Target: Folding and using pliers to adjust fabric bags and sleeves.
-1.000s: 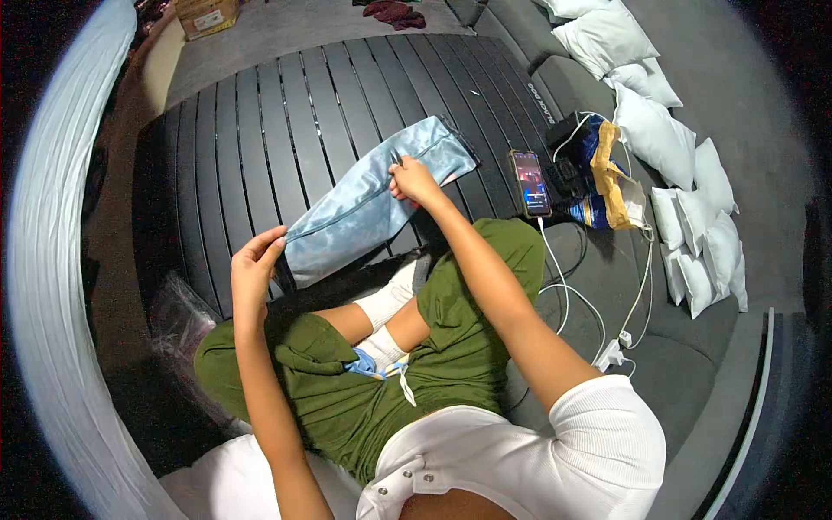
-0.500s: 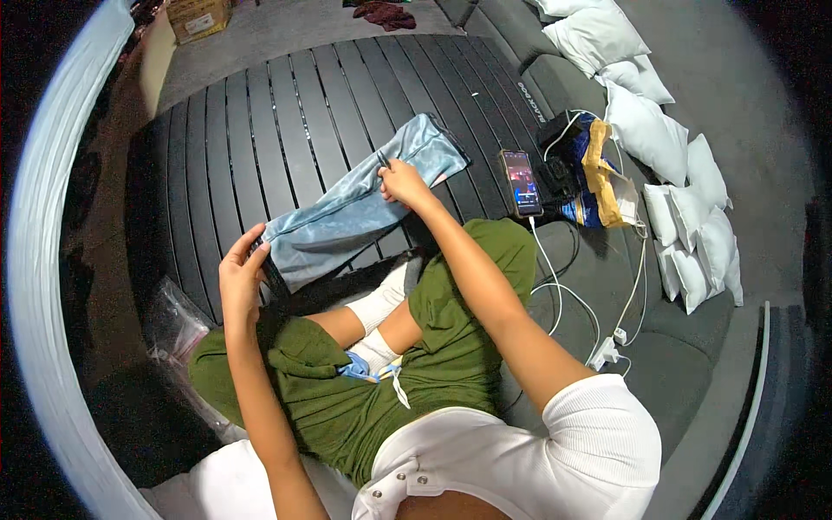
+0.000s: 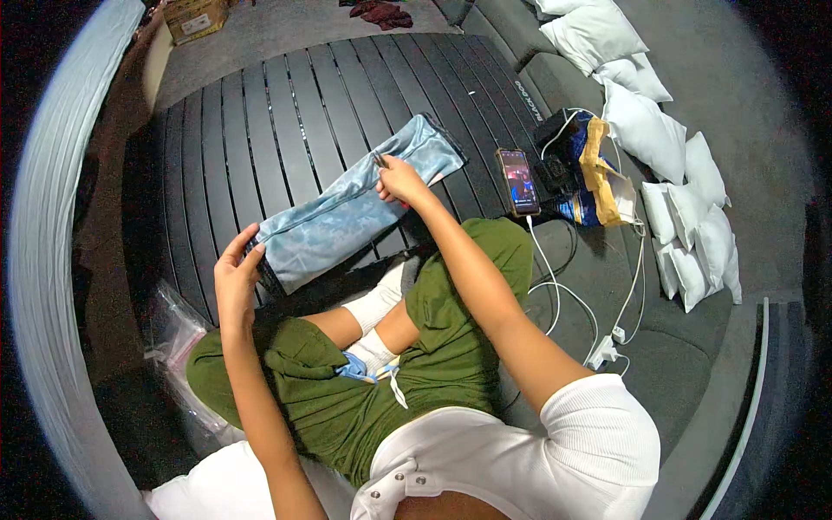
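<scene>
While your right hand point(image 3: 399, 180) is closed round a dark tool point(image 3: 380, 160) over the blue cloth point(image 3: 334, 227), your left hand point(image 3: 236, 277) touches its left end, seemingly steadying it on the slatted table point(image 3: 284, 130); whether it pinches is unclear.

Lettering noted: one line of pale capitals along the far right edge of the black slatted table point(image 3: 286, 108). A light label point(image 3: 199, 24) is fixed to the cardboard box point(image 3: 179, 11), far left; its print is too small to read. The phone point(image 3: 518, 182), right, displays a lit screen; its characters are likewise illegible.
</scene>
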The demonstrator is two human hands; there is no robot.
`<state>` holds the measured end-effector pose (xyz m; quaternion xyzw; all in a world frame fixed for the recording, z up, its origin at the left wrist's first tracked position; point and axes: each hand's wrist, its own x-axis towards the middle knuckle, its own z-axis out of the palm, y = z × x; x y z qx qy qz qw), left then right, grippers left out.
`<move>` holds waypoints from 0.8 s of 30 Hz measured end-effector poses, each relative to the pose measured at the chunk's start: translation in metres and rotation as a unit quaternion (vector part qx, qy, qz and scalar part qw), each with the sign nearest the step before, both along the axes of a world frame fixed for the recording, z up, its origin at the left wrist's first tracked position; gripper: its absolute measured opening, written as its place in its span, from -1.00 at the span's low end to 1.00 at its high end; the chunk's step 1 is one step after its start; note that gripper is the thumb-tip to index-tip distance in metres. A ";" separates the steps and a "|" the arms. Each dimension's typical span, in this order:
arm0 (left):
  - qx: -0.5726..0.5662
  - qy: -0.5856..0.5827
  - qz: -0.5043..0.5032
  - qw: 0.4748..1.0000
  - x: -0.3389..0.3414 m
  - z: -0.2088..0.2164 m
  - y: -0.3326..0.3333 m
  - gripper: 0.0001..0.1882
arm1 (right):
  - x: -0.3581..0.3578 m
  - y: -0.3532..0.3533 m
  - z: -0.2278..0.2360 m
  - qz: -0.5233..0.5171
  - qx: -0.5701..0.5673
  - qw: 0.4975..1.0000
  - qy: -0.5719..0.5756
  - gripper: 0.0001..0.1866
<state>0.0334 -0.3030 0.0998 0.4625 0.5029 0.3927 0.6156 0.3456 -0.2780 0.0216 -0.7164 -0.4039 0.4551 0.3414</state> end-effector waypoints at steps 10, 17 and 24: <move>0.029 0.050 -0.011 0.998 0.002 0.001 0.001 -0.64 | -0.006 -0.002 0.002 0.013 0.119 0.988 -0.099 -0.65; -0.041 -0.047 -0.060 0.996 0.029 0.008 -0.014 -0.65 | -0.077 -0.025 0.051 0.209 0.182 0.948 0.156 -0.63; 0.147 0.100 -0.054 0.983 0.051 -0.025 -0.028 -0.58 | -0.098 -0.036 0.022 0.269 0.239 0.933 -0.029 -0.64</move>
